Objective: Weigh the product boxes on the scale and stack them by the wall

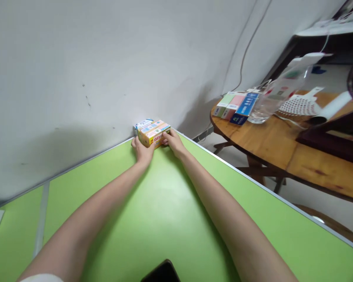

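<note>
Both my arms reach out to the far corner of a green table (164,207). There a yellow-and-pink printed carton (155,131) lies between my hands. My left hand (143,150) grips its left side, the thumb along the near face. On the carton's right end my right hand (173,141) is closed, fingers curled against the front. Directly behind it a white-and-blue box (142,123) stands against the wall, partly hidden by the carton.
A black phone-like object (161,272) lies at the near edge. To the right, a round wooden table (270,156) holds several cartons (237,105), a clear plastic bottle (282,94) and a white perforated basket (301,105). A wall (76,70) borders the green table.
</note>
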A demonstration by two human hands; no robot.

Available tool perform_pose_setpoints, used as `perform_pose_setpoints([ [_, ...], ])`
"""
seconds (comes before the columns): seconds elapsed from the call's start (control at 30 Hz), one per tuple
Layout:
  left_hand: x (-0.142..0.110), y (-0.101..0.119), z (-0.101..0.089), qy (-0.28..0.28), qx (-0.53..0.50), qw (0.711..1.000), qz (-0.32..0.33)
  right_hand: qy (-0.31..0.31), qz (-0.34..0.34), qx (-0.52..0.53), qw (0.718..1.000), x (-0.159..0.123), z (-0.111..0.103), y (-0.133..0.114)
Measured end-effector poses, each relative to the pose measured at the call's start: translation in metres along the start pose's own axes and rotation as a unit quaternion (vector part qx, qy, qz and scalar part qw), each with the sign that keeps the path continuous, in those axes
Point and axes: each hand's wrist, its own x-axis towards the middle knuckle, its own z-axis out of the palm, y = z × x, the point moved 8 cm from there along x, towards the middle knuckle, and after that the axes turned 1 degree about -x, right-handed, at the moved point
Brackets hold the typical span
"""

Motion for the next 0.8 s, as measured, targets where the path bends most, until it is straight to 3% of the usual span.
perform_pose_setpoints([
  [0.23, 0.003, -0.019, 0.012, -0.014, -0.001, 1.000, 0.021, 0.028, -0.019, 0.004, 0.999, 0.005, 0.001, 0.013],
  [0.6, -0.005, -0.010, 0.013, -0.025, -0.003, 0.997, 0.079, 0.099, -0.085, -0.010, 0.991, -0.003, -0.008, 0.011],
  [0.8, 0.000, -0.015, 0.014, -0.007, 0.007, 0.998, 0.056, 0.099, -0.096, -0.030, 0.990, -0.002, -0.006, 0.013],
])
